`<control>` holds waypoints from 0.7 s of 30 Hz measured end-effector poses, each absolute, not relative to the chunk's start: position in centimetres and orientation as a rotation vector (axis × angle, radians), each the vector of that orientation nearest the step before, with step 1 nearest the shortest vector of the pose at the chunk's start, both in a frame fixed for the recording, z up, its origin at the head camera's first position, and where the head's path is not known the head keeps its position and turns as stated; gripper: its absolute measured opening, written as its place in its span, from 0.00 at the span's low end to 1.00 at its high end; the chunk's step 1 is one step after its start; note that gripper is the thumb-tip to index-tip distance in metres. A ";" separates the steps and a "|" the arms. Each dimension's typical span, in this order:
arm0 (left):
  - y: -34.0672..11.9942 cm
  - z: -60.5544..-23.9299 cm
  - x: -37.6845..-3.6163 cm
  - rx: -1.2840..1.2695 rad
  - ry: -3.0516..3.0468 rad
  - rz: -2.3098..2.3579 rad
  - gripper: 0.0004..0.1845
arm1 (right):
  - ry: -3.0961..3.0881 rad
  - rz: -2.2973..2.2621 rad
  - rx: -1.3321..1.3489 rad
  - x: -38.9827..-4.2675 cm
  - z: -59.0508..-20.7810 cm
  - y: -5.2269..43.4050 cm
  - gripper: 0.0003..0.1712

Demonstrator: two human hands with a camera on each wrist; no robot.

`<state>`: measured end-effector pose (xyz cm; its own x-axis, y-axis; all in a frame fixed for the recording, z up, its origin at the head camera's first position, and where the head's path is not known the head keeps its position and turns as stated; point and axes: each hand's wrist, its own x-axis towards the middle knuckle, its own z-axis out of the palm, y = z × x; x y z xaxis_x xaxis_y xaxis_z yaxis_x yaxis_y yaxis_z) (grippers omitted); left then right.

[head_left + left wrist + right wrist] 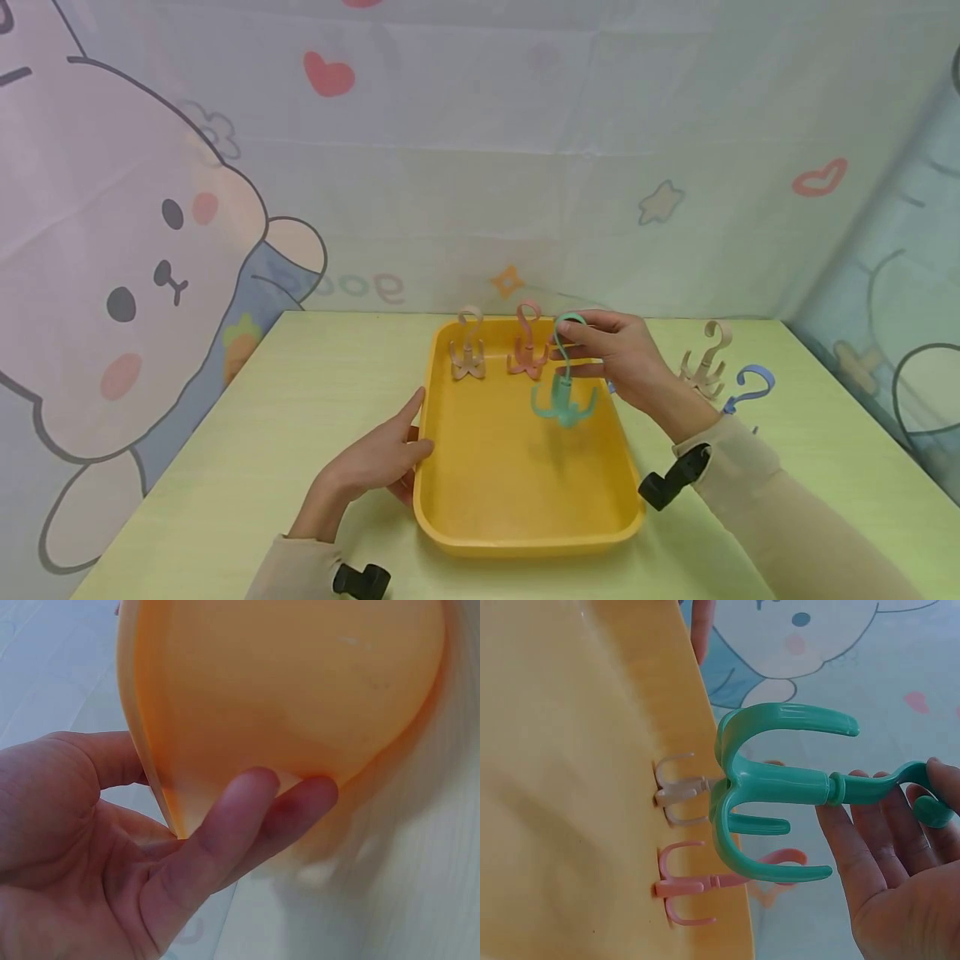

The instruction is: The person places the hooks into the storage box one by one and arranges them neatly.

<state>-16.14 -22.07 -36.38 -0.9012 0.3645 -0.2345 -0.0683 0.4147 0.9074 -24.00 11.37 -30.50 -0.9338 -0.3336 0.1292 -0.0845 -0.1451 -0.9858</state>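
Observation:
A yellow tray (pixel 525 517) lies in the middle of the pale green table. My right hand (pixel 622 354) pinches the top loop of a green multi-prong hook (pixel 564 398) and holds it hanging above the tray's far right part; the right wrist view shows the green hook (pixel 780 795) close up against my fingers (pixel 870 840). A beige hook (pixel 468 346) and a pink hook (pixel 527 342) stand inside the tray by its far rim. My left hand (pixel 382 458) grips the tray's left rim, thumb on top and fingers (pixel 247 817) under the tray (pixel 285 682).
On the table to the right of the tray stand another beige hook (pixel 708 358) and a blue hook (pixel 750 390). A cartoon-printed cloth backdrop hangs behind the table. Bare tabletop lies to the left of the tray.

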 end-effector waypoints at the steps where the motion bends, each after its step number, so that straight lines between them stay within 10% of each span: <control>1: -22.1 -36.4 -16.1 0.254 2.278 1.488 0.48 | 1.945 -2.199 -0.482 -24.1 -30.6 11.3 0.06; 21: -22.0 -36.3 -16.0 0.243 2.285 1.487 0.48 | 1.946 -2.151 -0.449 -24.5 -31.3 8.0 0.09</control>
